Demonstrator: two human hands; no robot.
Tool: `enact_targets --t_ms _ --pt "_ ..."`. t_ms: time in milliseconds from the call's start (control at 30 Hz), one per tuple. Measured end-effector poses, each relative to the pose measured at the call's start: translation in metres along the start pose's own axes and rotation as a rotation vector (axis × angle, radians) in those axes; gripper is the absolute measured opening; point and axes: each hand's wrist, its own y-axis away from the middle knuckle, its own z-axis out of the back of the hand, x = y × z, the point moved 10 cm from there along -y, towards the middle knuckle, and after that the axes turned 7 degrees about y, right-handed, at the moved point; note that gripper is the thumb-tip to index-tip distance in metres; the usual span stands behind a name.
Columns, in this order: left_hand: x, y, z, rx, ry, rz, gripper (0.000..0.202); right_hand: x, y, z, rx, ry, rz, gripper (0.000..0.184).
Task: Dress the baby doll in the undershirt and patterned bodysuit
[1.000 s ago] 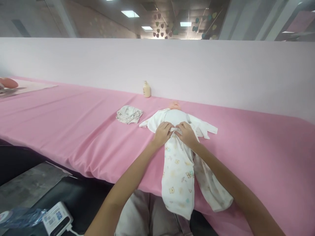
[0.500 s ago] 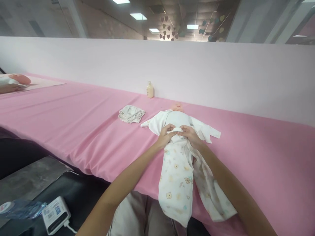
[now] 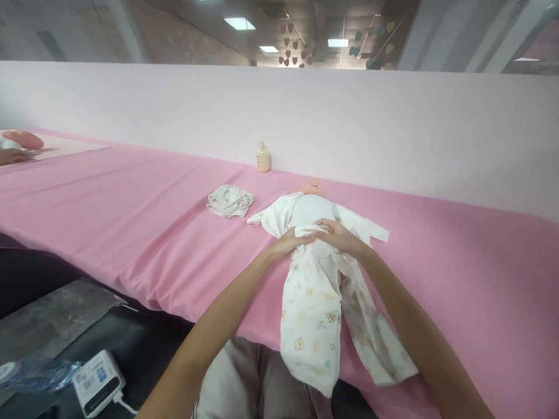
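A baby doll [image 3: 312, 187] lies on its back on the pink cloth, wearing a long-sleeved white top [image 3: 282, 214] with its sleeves spread. White baby pants [image 3: 311, 317] printed with bears cover its lower end, and their legs hang toward me over the table edge. At the left of the waistband, my left hand [image 3: 290, 241] is closed on the fabric, some of its fingers hidden under it. My right hand [image 3: 339, 237] grips the waistband from the other side, its fingertips close to the left ones. The doll's legs are hidden.
Left of the doll lies a folded pale cloth [image 3: 230, 201]. A pump bottle [image 3: 262, 157] stands by the white partition [image 3: 393, 128]. Another person's hand [image 3: 12, 156] is at the far left. A white device [image 3: 98, 383] and a plastic bottle [image 3: 41, 373] rest on a black chair [image 3: 144, 334].
My left fingers have slipped under the waistband, which now looks stretched wider to the left. My left hand has shifted slightly left. The doll stays in place.
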Motion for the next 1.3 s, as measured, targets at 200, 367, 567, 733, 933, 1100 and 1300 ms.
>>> enact_targets --t_ms 200,367,567,733,933,1100,1300 --pt "0.009 -0.002 0.012 -0.033 0.147 0.041 0.048 0.002 0.003 -0.005 0.118 -0.03 0.001 0.028" --pt "0.011 0.004 0.002 0.103 -0.017 0.109 0.066 -0.013 0.001 0.007 -0.087 -0.337 -0.158 0.033" --pt "0.006 -0.004 0.018 -0.069 0.266 -0.026 0.049 0.013 0.015 -0.023 0.178 -0.182 -0.091 0.052" --pt "0.005 -0.002 0.024 -0.125 0.166 0.008 0.047 0.007 0.007 0.005 -0.103 -0.227 -0.089 0.044" --pt "0.006 0.002 0.018 -0.022 -0.015 0.073 0.051 0.001 0.009 0.011 -0.038 -0.139 -0.12 0.035" --pt "0.005 -0.003 0.015 -0.034 0.378 0.058 0.033 0.008 0.017 -0.007 0.188 -0.076 -0.087 0.038" --pt "0.015 0.003 0.007 0.001 0.329 0.141 0.042 0.0 0.003 0.005 -0.084 -0.513 -0.078 0.036"
